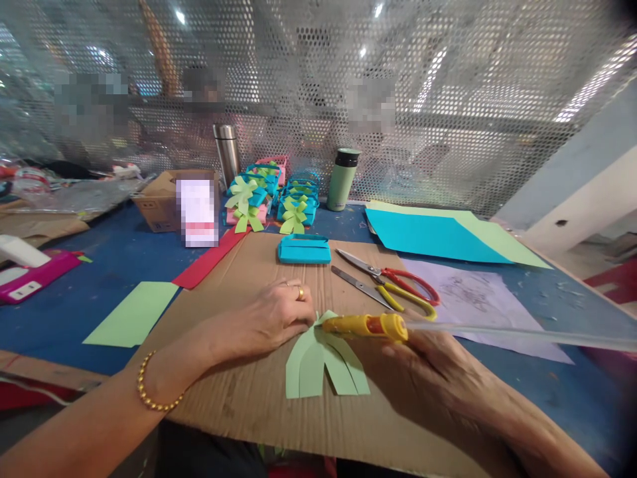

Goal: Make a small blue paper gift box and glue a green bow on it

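My right hand [438, 358] is wrapped round a yellow hot glue gun [358, 326], with a long clear glue stick [517, 334] running out of its back to the right. The gun's nozzle points left at the top of a light green paper bow [311, 365] cut into curved strips. My left hand [283, 311] has its fingers closed at the bow's upper end; the exact pinch is partly hidden. Beneath both lies a brown cardboard sheet [239, 405]. Just beyond the hands are open scissors [383, 273] with red and yellow handles and a folded blue paper box [304, 251].
Finished blue and pink paper pieces with green bows [296, 212] stack at the back beside a steel flask [227, 153] and a green tumbler [343, 179]. Blue and green sheets [438, 236] lie right. A carton [159, 199] and a pink power strip [37, 279] stand left.
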Action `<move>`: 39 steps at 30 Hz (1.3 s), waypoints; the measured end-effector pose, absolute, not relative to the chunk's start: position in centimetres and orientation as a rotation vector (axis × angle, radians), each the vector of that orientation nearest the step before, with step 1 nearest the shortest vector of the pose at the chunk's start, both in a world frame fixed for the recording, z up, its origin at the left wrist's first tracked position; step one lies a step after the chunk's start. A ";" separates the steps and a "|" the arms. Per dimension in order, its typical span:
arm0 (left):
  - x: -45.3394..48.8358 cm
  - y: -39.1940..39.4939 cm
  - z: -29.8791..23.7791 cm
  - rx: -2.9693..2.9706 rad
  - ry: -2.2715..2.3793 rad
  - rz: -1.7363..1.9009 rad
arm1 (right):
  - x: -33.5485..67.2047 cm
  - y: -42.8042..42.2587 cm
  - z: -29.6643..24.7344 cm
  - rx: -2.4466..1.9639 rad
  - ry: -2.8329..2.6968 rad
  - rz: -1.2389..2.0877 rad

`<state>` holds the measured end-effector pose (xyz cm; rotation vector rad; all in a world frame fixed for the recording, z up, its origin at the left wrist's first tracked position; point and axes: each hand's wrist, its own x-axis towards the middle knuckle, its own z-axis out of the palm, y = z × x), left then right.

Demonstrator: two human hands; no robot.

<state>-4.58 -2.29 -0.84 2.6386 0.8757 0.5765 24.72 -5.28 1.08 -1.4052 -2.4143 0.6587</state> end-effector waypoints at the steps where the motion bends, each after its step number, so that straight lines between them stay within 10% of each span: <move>1: -4.6 -2.3 -0.9 2.637 0.881 0.576 | 24.7 -5.4 1.2 -1.413 -2.418 0.676; 39: -5.5 -10.8 -0.3 2.928 1.040 0.449 | 24.9 -5.4 1.4 -1.356 -2.323 0.702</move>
